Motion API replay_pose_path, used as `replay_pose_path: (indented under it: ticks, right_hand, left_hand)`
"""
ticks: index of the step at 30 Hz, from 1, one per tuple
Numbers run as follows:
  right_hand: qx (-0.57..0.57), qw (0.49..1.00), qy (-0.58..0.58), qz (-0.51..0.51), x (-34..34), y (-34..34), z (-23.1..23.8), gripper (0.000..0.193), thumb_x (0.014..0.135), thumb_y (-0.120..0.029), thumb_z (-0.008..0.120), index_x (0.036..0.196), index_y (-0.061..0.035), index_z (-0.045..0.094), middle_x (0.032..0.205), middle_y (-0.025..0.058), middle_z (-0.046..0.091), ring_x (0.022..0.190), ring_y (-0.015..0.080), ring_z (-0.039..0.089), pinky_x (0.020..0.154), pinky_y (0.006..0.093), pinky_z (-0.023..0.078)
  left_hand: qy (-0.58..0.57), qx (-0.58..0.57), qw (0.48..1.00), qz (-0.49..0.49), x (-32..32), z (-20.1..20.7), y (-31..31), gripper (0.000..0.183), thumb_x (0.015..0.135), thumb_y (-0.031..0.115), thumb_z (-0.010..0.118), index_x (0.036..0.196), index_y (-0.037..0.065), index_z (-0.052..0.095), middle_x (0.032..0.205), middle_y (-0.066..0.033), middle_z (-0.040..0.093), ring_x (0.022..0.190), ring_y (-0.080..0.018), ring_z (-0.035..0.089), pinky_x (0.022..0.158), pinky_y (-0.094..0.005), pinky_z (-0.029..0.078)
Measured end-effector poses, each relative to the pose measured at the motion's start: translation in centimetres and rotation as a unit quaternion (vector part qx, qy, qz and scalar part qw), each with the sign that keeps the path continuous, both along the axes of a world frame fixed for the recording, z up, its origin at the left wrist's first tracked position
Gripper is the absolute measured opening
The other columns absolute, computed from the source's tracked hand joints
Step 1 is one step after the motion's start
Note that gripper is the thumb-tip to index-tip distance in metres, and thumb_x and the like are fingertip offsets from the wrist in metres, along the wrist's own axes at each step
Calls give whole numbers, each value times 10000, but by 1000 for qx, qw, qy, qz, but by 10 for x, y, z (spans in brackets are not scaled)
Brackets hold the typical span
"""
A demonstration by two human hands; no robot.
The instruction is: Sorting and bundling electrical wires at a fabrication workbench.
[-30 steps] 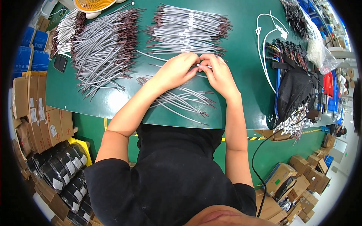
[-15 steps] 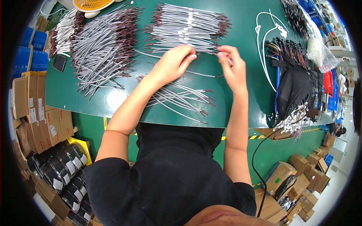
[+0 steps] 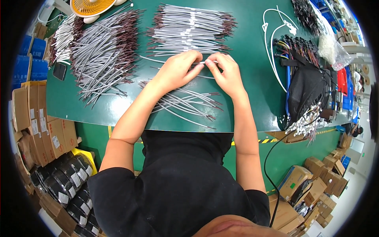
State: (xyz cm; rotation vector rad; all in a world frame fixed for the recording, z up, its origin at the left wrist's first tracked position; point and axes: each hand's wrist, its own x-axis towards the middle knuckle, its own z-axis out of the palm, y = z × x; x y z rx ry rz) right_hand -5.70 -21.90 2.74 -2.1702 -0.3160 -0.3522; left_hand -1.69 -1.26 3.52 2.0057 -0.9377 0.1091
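My left hand [image 3: 178, 71] and my right hand [image 3: 227, 74] meet over the table, thumbs and fingers pinched on a grey cable [image 3: 203, 62]. Only a short pale stretch of it shows between the fingertips. Just beyond lies a neat row of grey cables [image 3: 169, 36] with dark brown ends and a line of white bands across their middles. Closer to me, a loose handful of grey cables [image 3: 183, 103] fans out beside my left forearm. A few single cables lie partly under my left hand.
A large heap of grey cables [image 3: 98, 51] covers the table's left, near an orange fan [image 3: 92, 6] and a phone [image 3: 59, 71]. At right are a white looped cable [image 3: 272, 59], a black mesh bag [image 3: 310, 87] and wire bundles. The green table's [image 3: 252, 114] front edge faces me.
My right hand has moved left from beyond the cable row's right end to meet my left hand. Its fingers now pinch the cable beside the left fingertips.
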Motion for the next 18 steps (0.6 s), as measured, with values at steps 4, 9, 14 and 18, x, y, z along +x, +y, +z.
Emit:
replay_pose_path:
  ticks: [4, 9, 14, 18]
  right_hand:
    - [-23, 999, -6, 21, 1, 2, 1, 169, 990, -210, 719, 951, -46, 699, 845, 68, 692, 771, 244, 608, 716, 375, 477]
    - [-49, 999, -5, -1, 1, -6, 6, 150, 975, -189, 743, 970, -40, 727, 907, 56, 735, 794, 223, 608, 735, 344, 499]
    - [-23, 999, -12, -36, 4, -11, 4, 149, 975, -232, 727, 932, -90, 712, 852, 37, 730, 752, 243, 652, 757, 362, 453]
    - [-5, 997, -18, -77, 6, -21, 1, 146, 984, -237, 726, 946, -96, 722, 830, 47, 722, 752, 251, 636, 752, 370, 463]
  left_hand:
    - [-68, -3, 998, -7, 4, -10, 0, 170, 902, 101, 783, 1011, 49, 663, 905, -116, 668, 762, -300, 657, 688, -376, 541]
    - [-85, -3, 996, 22, 8, -5, 0, 101, 922, 125, 761, 977, 60, 707, 895, -91, 716, 818, -285, 694, 714, -388, 548]
    - [-120, 35, 991, 46, 14, -10, 7, 114, 920, 186, 766, 969, 100, 709, 895, -46, 721, 820, -258, 693, 709, -373, 555]
    - [-148, 51, 985, 67, 20, -6, 12, 122, 922, 227, 762, 939, 125, 696, 892, -18, 718, 816, -241, 684, 697, -364, 555]
